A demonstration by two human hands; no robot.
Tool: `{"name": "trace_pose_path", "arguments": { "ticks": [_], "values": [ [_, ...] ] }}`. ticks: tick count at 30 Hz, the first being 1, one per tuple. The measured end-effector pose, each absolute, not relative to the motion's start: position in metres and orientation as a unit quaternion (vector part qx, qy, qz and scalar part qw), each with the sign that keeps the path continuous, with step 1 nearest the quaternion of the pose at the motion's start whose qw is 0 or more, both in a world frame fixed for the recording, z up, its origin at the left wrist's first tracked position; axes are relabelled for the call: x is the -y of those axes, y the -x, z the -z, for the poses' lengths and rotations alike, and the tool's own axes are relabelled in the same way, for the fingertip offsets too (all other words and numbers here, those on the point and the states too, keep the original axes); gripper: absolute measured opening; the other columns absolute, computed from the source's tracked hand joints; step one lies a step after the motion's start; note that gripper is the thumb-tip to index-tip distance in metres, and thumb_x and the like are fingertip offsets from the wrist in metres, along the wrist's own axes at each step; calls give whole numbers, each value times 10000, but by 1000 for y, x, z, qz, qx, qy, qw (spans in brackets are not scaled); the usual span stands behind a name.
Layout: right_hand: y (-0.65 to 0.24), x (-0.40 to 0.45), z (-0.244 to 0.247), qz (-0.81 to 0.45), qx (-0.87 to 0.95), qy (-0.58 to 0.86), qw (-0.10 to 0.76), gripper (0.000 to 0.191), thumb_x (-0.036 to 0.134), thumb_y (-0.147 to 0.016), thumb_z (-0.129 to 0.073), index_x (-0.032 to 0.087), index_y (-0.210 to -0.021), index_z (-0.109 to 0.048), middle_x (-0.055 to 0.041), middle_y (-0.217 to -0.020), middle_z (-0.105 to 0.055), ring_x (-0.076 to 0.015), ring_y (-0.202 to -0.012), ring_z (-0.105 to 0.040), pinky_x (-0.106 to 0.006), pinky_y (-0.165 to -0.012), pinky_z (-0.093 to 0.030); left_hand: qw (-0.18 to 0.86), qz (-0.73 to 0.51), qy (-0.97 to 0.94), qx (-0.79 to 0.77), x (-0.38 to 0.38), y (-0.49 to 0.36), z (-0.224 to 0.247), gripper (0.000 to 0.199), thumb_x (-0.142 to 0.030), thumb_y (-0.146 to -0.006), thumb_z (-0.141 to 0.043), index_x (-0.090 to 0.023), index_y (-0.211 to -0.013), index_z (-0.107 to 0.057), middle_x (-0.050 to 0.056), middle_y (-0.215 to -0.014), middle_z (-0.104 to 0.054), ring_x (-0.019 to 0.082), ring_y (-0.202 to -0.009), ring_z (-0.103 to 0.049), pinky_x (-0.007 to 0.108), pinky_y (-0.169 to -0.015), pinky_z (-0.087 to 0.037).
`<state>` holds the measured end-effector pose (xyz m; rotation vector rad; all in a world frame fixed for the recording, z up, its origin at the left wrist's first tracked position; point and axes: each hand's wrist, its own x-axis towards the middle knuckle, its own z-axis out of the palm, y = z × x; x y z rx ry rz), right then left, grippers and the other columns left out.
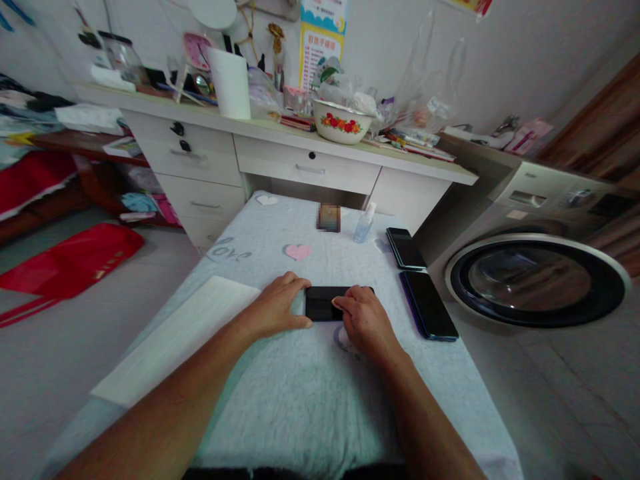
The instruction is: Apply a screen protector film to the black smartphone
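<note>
A black smartphone point(320, 305) lies sideways, screen up, on the cloth-covered table point(280, 413). My left hand point(283, 303) grips its left end, with the thumb at the near edge and the fingers at the far edge. Over the right part of the screen is my right hand point(363, 313), its fingers curled together; whatever they may hold is hidden. Two more dark phones, one farther point(406, 248) and one nearer point(429, 305), lie at the table's right edge. Beyond my hands stands a clear spray bottle point(364, 223), beside a small blurred brown object point(329, 217).
A long pale strip point(175, 340) lies along the table's left side. Behind the table is a white desk point(310, 163) bearing a flowered enamel bowl point(343, 122) and a paper roll point(229, 85). A washing machine point(530, 200) stands at right; a red bag point(75, 260) lies on the floor.
</note>
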<state>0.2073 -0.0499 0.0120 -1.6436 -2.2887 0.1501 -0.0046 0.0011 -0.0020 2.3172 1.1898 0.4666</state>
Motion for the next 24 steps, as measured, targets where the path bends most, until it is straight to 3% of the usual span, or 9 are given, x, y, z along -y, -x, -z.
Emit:
{"name": "trace_pose_path", "arguments": {
  "ticks": [6, 16, 24],
  "values": [
    [-203, 48, -9, -23, 772, 616, 158, 269, 139, -878, -438, 178, -997, -677, -93, -886, -567, -202, -848, -466, -316, -792, -353, 241, -168, -851, -435, -1, 4, 1, 647, -391, -596, -721, -202, -1174, -499, 61, -1065, -498, 237, -999, -502, 346, -888, -407],
    [-178, 54, -12, -64, 845, 510, 147, 225, 122, -862, -454, 202, -987, -623, -49, -945, -546, -173, -862, -430, -283, -771, -322, 246, -164, -843, -450, 0, 2, -3, 657, -428, -575, -729, -195, -1156, -529, 83, -1072, -526, 269, -1016, -513, 367, -877, -414],
    [-185, 48, -8, -34, 815, 562, 138, 289, 141, -882, -431, 239, -1076, -623, -60, -974, -540, -192, -869, -436, -304, -784, -318, 239, -165, -848, -442, 0, 4, -1, 641, -449, -588, -713, -213, -1152, -519, 61, -1060, -514, 252, -994, -512, 364, -863, -413]
  ]
}}
